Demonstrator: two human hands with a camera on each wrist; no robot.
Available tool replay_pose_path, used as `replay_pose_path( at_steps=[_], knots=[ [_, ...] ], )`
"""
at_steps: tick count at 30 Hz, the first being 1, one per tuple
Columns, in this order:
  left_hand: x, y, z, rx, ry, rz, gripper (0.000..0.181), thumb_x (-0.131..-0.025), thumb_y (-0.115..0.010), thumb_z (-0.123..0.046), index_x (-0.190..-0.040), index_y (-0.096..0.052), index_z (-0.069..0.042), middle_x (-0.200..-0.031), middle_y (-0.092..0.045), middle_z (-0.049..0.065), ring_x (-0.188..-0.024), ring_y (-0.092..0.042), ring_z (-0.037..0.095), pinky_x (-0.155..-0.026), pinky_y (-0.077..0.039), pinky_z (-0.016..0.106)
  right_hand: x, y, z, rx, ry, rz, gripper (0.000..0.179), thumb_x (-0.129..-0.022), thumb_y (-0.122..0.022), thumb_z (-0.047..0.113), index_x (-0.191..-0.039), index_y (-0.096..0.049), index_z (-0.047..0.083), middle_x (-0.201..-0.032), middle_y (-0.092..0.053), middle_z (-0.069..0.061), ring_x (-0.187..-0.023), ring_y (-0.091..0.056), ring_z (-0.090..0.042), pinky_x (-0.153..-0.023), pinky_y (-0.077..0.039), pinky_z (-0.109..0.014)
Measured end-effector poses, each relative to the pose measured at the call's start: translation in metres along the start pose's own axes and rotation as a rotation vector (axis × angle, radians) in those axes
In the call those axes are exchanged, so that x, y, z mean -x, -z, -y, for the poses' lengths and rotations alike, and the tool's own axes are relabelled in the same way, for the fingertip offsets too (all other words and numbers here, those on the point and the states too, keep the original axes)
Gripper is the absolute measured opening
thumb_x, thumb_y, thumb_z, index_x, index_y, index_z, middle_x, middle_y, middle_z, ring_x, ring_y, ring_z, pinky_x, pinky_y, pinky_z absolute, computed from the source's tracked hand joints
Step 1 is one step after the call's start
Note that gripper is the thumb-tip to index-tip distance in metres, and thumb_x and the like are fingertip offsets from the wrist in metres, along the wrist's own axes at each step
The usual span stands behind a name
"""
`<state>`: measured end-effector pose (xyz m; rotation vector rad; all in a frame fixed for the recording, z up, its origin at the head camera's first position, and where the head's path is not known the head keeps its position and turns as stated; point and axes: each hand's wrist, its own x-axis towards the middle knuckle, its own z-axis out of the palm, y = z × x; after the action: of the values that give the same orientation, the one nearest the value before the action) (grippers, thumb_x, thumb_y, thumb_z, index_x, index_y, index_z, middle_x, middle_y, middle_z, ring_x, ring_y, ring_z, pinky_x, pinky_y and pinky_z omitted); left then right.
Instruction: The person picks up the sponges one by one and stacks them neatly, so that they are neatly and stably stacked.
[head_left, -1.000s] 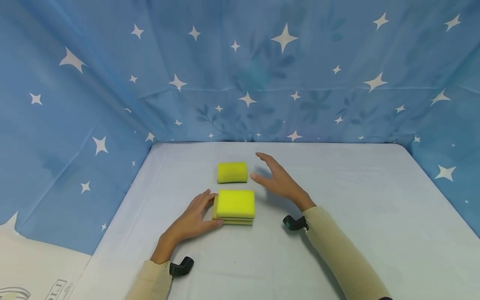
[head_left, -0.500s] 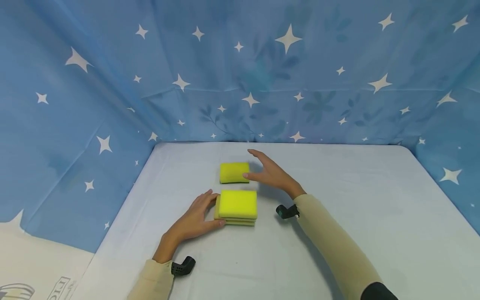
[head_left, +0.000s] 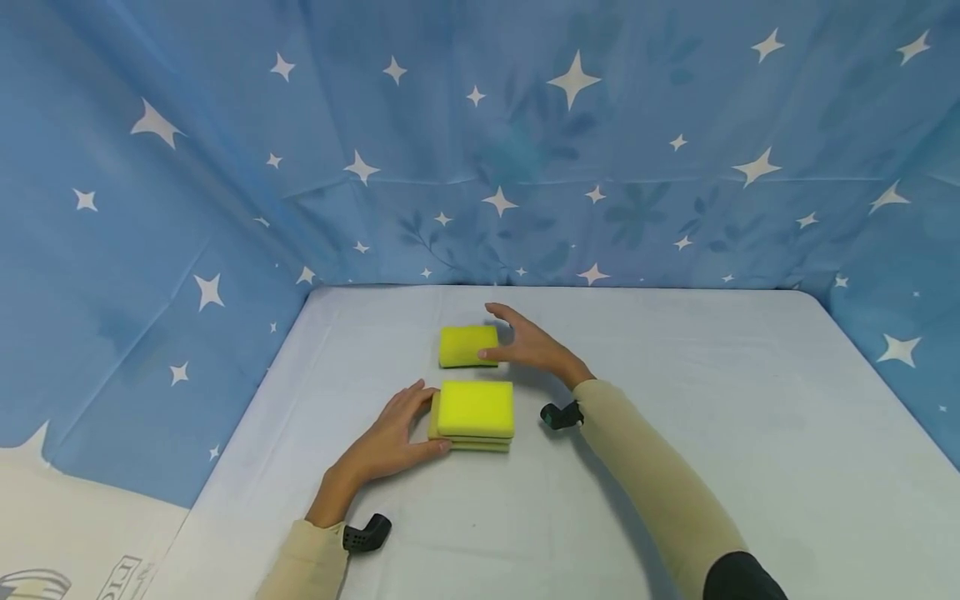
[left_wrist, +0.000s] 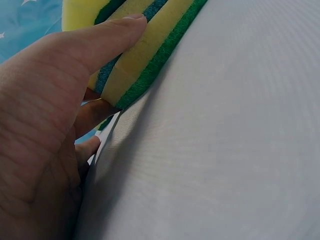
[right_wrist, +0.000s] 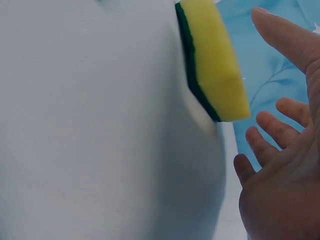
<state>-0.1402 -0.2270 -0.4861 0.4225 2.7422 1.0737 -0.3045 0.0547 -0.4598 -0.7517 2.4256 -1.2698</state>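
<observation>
Soft shadows fall on the bright table [head_left: 750, 400]; both wrist views look dimmer.

Matt yellow block-shaped foam sponges [head_left: 476, 408], rough green backing [left_wrist: 162, 56], matt white surface [head_left: 675, 375], creased blue star-printed cloth [head_left: 637, 108] past its far edge

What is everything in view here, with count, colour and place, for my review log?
Table: 1, white, centre.
Starred backdrop: blue with white stars, behind and beside the table; number of sheets unclear.
Stacked sponges: 3, yellow with green or blue layers, mid-table.
Lone sponge: 1, yellow with dark green underside, beyond the stack.
Printed item: 1, cream, lower left, cut off.
Wrist cameras: 2, black, one per wrist.
Sleeves: 2, beige, on both arms.
Left hand: 1, bare, gripping the stack's left end.
Right hand: 1, bare, fingers spread beside the lone sponge.
</observation>
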Motion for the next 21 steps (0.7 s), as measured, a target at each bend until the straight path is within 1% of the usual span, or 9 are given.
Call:
replay_pose_path(
  at_steps=[7, 14, 18, 21],
  knots=[
    [0.0000, -0.0001, 0.0001, -0.004, -0.009, -0.005, 0.090, -0.091, -0.079, -0.061, -0.163, -0.043, -0.019, -0.175, -0.023, 0.014, -0.161, -0.017, 0.038, -0.122, -0.023, 0.071, -0.0022, -0.0065, -0.0030, -0.003, -0.024, 0.006, 0.101, -0.091, -0.082, 0.047, -0.171, -0.028, 0.017, -0.174, -0.030, -0.009, -0.159, -0.027, -0.030, -0.127, -0.022, -0.059],
    [0.0000, -0.0001, -0.0009, -0.001, -0.007, -0.002, 0.091, -0.091, -0.079, -0.060, -0.163, -0.043, -0.018, -0.175, -0.023, 0.014, -0.161, -0.017, 0.038, -0.122, -0.023, 0.070, -0.0028, -0.0095, -0.0069, 0.012, -0.028, 0.016, 0.098, -0.092, -0.083, 0.041, -0.169, -0.030, 0.012, -0.174, -0.031, -0.010, -0.161, -0.023, -0.031, -0.128, -0.019, -0.057],
    [-0.0007, -0.0006, -0.0007, -0.010, -0.005, -0.001, 0.091, -0.091, -0.079, -0.060, -0.163, -0.043, -0.018, -0.176, -0.023, 0.014, -0.161, -0.017, 0.038, -0.122, -0.023, 0.070, -0.0038, -0.0097, -0.0089, 0.029, -0.050, 0.031, 0.097, -0.091, -0.084, 0.041, -0.168, -0.033, 0.013, -0.173, -0.031, -0.010, -0.160, -0.024, -0.031, -0.128, -0.020, -0.056],
    [-0.0009, -0.0011, -0.0005, -0.014, -0.007, -0.002, 0.091, -0.091, -0.078, -0.061, -0.163, -0.043, -0.018, -0.175, -0.023, 0.014, -0.161, -0.017, 0.038, -0.122, -0.023, 0.070, -0.0040, -0.0097, -0.0089, 0.041, -0.058, 0.041, 0.096, -0.090, -0.085, 0.040, -0.167, -0.036, 0.013, -0.172, -0.032, -0.012, -0.159, -0.027, -0.033, -0.128, -0.022, -0.056]
  ],
)
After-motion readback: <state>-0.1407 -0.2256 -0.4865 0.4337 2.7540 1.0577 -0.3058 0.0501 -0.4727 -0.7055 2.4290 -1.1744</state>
